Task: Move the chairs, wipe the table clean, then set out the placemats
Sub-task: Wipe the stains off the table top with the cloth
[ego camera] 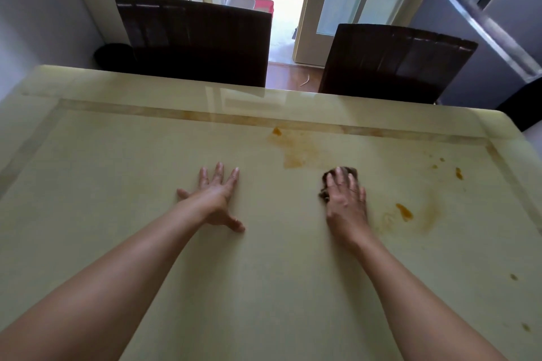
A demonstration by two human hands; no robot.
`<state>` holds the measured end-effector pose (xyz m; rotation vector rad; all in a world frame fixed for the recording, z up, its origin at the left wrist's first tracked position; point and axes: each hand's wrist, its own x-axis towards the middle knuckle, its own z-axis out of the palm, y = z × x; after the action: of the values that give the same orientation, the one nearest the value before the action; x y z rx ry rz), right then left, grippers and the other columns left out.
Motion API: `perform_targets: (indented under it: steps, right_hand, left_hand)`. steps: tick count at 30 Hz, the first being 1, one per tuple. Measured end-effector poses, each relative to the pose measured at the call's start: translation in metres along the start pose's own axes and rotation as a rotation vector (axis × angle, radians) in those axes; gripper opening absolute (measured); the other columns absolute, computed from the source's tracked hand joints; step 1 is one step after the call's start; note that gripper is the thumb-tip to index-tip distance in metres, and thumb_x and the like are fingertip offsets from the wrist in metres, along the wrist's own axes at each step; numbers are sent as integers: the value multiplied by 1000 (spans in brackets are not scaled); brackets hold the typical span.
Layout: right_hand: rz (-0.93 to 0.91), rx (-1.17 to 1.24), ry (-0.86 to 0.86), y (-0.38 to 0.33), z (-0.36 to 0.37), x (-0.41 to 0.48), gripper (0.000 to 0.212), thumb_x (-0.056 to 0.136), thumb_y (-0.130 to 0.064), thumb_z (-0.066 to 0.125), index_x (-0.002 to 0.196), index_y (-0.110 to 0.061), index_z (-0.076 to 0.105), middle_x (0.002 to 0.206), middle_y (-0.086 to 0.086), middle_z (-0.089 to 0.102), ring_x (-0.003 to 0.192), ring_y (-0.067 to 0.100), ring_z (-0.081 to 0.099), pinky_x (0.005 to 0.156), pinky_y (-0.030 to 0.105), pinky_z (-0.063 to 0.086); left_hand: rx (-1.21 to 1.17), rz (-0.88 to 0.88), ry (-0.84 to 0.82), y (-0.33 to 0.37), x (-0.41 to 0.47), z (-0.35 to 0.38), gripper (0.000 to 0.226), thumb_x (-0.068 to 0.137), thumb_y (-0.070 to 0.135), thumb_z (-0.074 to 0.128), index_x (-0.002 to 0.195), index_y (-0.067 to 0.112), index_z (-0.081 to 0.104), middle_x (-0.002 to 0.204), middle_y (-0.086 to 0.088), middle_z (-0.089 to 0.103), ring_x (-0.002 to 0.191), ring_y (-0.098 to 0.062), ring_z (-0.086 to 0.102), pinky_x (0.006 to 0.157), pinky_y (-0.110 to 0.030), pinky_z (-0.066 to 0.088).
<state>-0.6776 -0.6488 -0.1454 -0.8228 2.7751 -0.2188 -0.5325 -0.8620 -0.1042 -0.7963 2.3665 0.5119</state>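
A glossy cream table point(146, 155) with a darker inlaid border fills most of the view, in a room with a half-open glazed door point(346, 3) at the back and a steel fridge point(484, 23) at the right. Two dark chairs stand at the far edge: the left chair point(193, 38) and the right chair point(396, 58), with bare floor point(293, 76) showing between them.

The left hand point(217, 199) lies flat on the tabletop, palm down, fingers spread, holding nothing. The right hand point(346, 202) presses down on a small dark cloth point(349, 171), fingers laid over it; only the cloth's far edge and left side peek out, so I cannot tell whether the fingers grip it or merely pin it.

Orange stains mark the right half of the table. A faded smear point(296, 149) with a brighter blob at its far end lies just beyond the cloth. Another smear point(410, 214) with a thick orange streak sits just right of the right hand. Small spots point(457, 173) dot the surface near the right border, and two more specks point(513, 276) lie nearer the person, by the right edge.
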Motion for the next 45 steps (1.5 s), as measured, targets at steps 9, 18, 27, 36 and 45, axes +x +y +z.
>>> perform_targets:
  steps: [9,18,27,36,45]
  right_hand:
    - [-273,36,-25,-88,22,4,70,89,-4,39,152,-16,10,161,3,-5,147,25,-10,117,38,-6]
    - [-397,36,-103,-106,10,57,65,94,-5,31,153,-20,9,161,-3,-7,147,19,-13,116,34,-11]
    - [-27,35,3,-25,-6,63,64,93,-5,29,153,-16,8,161,2,-7,147,23,-11,117,41,-9]
    - [-25,32,10,-23,-1,68,64,94,-8,28,153,-17,6,160,0,-10,147,20,-13,117,41,-10]
    - [-208,-23,-31,-54,-1,75,69,91,-5,37,153,-17,10,161,1,-5,147,24,-10,117,41,-8]
  left_hand:
    - [-15,6,-17,-2,7,3,130,62,54,78,147,37,-19,153,4,-34,142,-31,-27,103,-75,9]
    - [-17,3,-18,-2,8,3,129,63,54,78,146,38,-19,152,4,-35,141,-30,-29,103,-74,9]
    - [-12,-7,-28,-3,7,2,129,63,55,77,146,37,-20,152,5,-34,142,-29,-28,105,-73,8]
    - [2,-14,59,19,42,-41,129,65,56,75,146,33,-23,152,0,-35,141,-33,-28,104,-74,5]
    - [-45,-26,-7,16,58,-39,130,63,54,78,146,36,-20,152,2,-35,141,-33,-27,102,-77,8]
